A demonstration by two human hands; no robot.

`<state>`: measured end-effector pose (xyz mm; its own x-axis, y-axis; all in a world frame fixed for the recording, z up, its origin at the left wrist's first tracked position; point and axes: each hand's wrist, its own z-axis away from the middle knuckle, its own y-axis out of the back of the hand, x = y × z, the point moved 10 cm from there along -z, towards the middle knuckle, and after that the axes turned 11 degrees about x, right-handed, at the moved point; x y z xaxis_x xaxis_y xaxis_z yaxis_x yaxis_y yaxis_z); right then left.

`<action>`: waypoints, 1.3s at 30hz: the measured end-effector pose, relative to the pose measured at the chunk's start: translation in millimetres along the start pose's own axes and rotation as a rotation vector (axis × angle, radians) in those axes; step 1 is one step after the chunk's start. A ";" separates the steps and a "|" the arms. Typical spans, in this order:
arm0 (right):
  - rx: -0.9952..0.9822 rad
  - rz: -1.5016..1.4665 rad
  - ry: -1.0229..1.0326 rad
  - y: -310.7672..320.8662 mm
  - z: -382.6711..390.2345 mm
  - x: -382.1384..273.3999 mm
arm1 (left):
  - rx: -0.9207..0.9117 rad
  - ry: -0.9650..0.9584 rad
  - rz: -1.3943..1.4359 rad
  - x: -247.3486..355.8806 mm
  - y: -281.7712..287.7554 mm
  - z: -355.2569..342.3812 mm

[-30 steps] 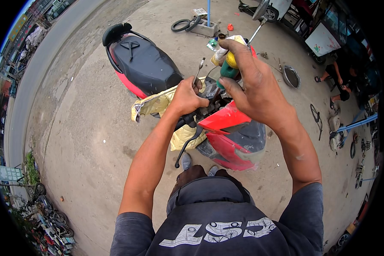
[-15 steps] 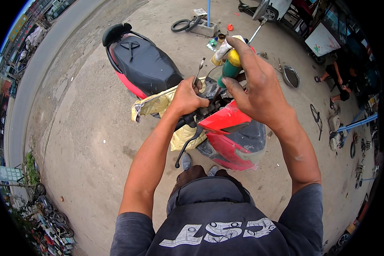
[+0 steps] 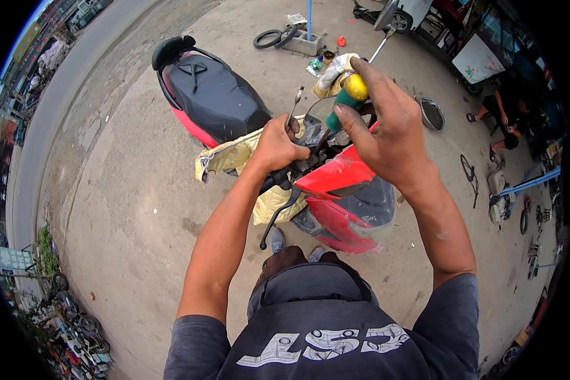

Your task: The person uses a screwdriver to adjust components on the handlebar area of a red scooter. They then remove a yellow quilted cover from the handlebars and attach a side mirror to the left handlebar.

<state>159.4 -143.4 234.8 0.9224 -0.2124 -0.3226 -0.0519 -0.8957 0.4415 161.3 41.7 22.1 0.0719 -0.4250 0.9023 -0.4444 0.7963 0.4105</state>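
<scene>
A black scooter seat (image 3: 218, 95) lies at 10 o'clock from the left grip (image 3: 278, 145), which clasps a slim metal tool (image 3: 296, 101); a red fairing panel (image 3: 335, 174) crowds 4 o'clock. A round basin (image 3: 432, 113), contents unclear, sits at 3 o'clock from the right grip (image 3: 389, 123), whose thumb and fingers grasp a green-and-yellow-handled screwdriver (image 3: 344, 109) at 10 o'clock.

You cannot make out the far end of your green-and-yellow-handled tool (image 3: 346, 106) amid the scooter (image 3: 335, 174). Your left hand (image 3: 280, 145) covers the lower part of the metal rod (image 3: 298, 95). At eight o'clock, the rim crops parked motorcycles (image 3: 82, 326); at three, scattered parts (image 3: 534, 251) are too small to identify.
</scene>
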 end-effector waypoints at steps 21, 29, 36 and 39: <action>0.003 -0.099 0.005 4.3 -2.8 -3.3 | -0.005 -0.002 0.010 1.4 -0.3 1.1; -0.110 -0.073 0.037 -8.2 -7.5 -12.7 | 0.007 -0.008 0.025 -1.0 -1.2 -0.5; -0.223 -0.043 0.003 -18.4 -7.1 -9.4 | 0.023 -0.007 0.041 -3.9 -0.3 -0.4; -0.208 -0.012 -0.059 -18.1 -7.3 -9.0 | 0.015 -0.015 0.043 -1.8 -0.9 -0.6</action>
<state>154.9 -122.4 235.8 0.8981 -0.2304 -0.3745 0.0443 -0.8000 0.5984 162.1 41.9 20.2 0.0395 -0.3969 0.9170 -0.4601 0.8074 0.3693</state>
